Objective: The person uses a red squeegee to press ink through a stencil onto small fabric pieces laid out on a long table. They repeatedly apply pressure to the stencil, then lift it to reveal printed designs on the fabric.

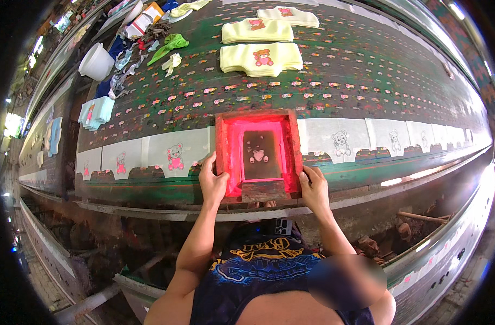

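A wooden screen-printing frame [222, 138] stained bright pink rests over the row of pale cut pieces [117, 151] along the long table's near edge. Its dark mesh [261, 143] shows a small bear-shaped stencil, and a worn wooden piece [262, 192] lies along its lower end. My left hand [214, 179] grips the frame's left side, and my right hand [314, 187] grips its right side. Pieces to the left carry pink-and-grey bear prints [175, 157]; those to the right show grey bear outlines [341, 143], with no pink visible.
Three stacks of pale yellow printed pieces [261, 59] lie farther back. At left are a white bucket [96, 62], scattered rags [166, 46] and light blue folded pieces [96, 114]. The table's metal rail [361, 197] runs before me; another long table [420, 287] stands behind me.
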{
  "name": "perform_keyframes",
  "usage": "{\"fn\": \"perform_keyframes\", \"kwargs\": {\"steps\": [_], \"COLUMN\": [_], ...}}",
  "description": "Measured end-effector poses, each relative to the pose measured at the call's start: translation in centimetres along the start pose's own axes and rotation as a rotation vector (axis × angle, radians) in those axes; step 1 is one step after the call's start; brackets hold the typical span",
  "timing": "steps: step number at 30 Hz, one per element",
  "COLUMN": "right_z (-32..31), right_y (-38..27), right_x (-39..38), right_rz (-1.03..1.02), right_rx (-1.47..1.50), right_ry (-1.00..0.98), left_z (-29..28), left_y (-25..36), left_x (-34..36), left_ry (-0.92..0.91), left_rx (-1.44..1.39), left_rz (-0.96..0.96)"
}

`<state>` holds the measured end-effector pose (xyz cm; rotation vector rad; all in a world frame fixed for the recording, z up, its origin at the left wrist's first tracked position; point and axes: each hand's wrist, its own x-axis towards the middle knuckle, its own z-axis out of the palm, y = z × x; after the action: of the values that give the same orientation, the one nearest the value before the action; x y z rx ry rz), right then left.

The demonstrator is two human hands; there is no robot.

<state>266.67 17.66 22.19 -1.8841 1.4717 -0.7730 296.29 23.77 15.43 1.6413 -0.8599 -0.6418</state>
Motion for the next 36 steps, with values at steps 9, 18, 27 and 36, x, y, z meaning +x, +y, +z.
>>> {"fn": "perform_keyframes", "kwargs": {"steps": [9,18,27,36], "right_z": [0.4,2.5,2.8,1.6], "right_y": [-5.1,-5.0,-5.4,-5.3], "right_x": [-1.8,-0.6,1.6,-0.2], "right_rz": [-0.503,-0.592,-0.41,-0.494], "right_rx": [-0.128,-0.279,-0.1,-0.101], "right_ry": [-0.266,-0.404,-0.358,-0.309], "left_z": [0.4,0.3,0.3,0.1], "left_y": [-0.6,0.3,-0.3,0.4], "left_x": [0.1,0.1,0.2,0.3], "left_ry": [0.014,0.008,0.016,0.001], "left_rx": [0.099,0.21,0.175,0.19], "left_rz": [0.146,0.21,0.169,0.2]}}
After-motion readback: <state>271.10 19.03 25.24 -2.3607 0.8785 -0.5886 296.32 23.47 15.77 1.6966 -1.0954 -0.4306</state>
